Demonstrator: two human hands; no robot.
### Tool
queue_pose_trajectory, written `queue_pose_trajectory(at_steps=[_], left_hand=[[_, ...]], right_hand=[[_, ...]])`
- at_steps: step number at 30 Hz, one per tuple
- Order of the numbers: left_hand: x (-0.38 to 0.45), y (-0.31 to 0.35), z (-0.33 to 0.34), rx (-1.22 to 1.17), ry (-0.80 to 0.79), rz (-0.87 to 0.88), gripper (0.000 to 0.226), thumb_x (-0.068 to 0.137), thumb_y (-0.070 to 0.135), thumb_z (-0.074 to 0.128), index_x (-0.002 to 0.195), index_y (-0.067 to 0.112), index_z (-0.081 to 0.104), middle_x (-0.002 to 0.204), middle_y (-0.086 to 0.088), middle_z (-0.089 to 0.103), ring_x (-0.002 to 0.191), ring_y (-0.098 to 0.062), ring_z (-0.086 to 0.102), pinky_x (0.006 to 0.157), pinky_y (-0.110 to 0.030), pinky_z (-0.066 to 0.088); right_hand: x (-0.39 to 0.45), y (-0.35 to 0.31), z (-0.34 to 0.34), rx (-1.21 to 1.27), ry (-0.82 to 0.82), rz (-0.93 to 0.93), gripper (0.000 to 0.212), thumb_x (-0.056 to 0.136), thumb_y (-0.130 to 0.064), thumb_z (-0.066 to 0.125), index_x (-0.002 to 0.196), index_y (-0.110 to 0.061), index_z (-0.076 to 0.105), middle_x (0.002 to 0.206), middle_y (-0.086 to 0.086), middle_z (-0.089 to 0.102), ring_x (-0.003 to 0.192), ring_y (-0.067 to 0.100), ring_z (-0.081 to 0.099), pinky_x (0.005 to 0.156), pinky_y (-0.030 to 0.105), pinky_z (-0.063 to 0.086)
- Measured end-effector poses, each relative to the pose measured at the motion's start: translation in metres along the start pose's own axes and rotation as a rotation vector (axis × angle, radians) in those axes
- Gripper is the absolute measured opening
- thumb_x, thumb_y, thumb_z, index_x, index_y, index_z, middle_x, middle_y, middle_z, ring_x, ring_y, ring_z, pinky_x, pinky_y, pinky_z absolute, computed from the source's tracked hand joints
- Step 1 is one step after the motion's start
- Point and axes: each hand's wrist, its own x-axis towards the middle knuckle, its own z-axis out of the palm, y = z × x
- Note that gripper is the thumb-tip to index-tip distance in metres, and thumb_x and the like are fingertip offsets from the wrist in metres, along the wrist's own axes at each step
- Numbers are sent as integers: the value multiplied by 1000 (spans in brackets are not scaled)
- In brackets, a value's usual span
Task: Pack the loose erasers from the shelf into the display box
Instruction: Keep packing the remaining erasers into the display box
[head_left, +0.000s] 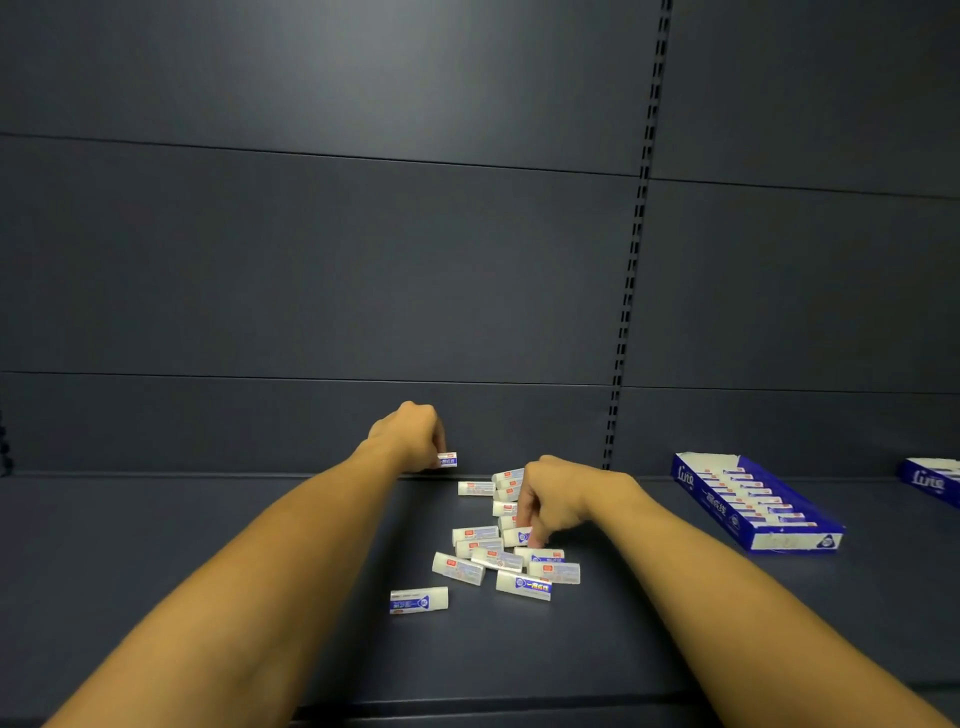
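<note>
Gathering step: one eraser (448, 460) gripped in left hand (410, 434); right hand (553, 501) pinched on eraser in pile (498, 558). Next, likely: carried right to display box (756, 506) on shelf (208, 519).

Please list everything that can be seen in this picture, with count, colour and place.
loose erasers: about fifteen, white with blue and red labels, heaped mid-shelf
display box: one, blue, partly filled, on the right
second box: one, blue, cut off at right edge
shelf: one, dark grey, with back panels
slotted upright: one, dark, right of centre
left hand: pinches one eraser, at the back
right hand: fingers curled down into the heap
</note>
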Motion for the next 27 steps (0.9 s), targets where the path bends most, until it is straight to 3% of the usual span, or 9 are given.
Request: queue_pose_trajectory(at_steps=[5, 12, 18, 27], left_hand=[[0, 6, -3, -27, 7, 29, 11, 83, 16, 76, 90, 24, 77, 99, 1, 71, 88, -22, 67, 73, -36, 56], [8, 19, -14, -70, 5, 108, 13, 83, 18, 79, 79, 28, 71, 95, 4, 70, 88, -19, 67, 75, -36, 56], [11, 44, -1, -72, -43, 251, 9, 85, 20, 79, 92, 23, 75, 98, 2, 70, 90, -20, 66, 86, -42, 59], [-4, 102, 13, -68, -52, 413, 9, 86, 17, 78, 88, 22, 72, 95, 1, 69, 87, -19, 66, 83, -41, 60]], right_hand=[[-6, 2, -4, -37, 100, 56, 24, 73, -20, 88, 96, -14, 80, 98, 2, 73, 92, 17, 67, 86, 36, 58], [-31, 15, -43, 23, 329, 226, 12, 72, -20, 87, 82, -19, 80, 79, -6, 73, 78, 13, 68, 80, 37, 59], [-56, 23, -44, 28, 360, 366, 9, 73, -24, 85, 79, -23, 78, 78, -7, 69, 79, 15, 67, 79, 38, 59], [-116, 38, -35, 15, 379, 499, 10, 79, -23, 81, 88, -20, 79, 89, -2, 70, 84, 18, 67, 78, 35, 58]])
